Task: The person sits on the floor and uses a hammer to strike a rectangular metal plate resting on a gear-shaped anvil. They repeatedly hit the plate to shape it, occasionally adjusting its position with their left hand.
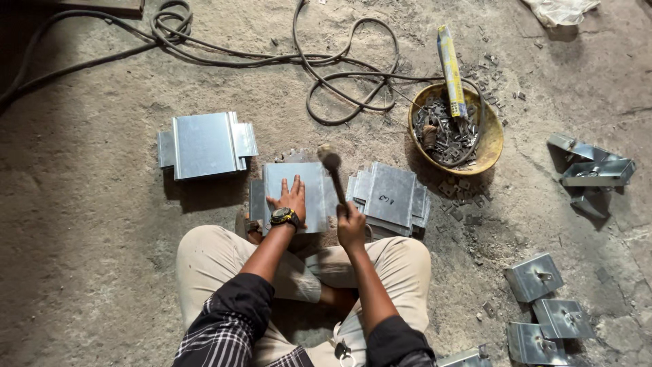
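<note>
A seated person's left hand (pixel 291 199) presses flat on a folded metal sheet (pixel 299 194) on the concrete floor (pixel 88 224). The right hand (pixel 350 226) grips a hammer (pixel 333 170), its head raised just beyond the left fingers (pixel 296 185). Stacked sheets (pixel 390 198) lie beside the right fingers.

Dim left (vignetted corners), brighter right, sharp.

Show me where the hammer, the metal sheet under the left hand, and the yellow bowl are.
hammer (pixel 331 160): head view, on its rounded head.
metal sheet (pixel 309 183): head view, on the bare top face beside the left hand (pixel 291 200).
yellow bowl (pixel 490 139): head view, on its right rim.
</note>
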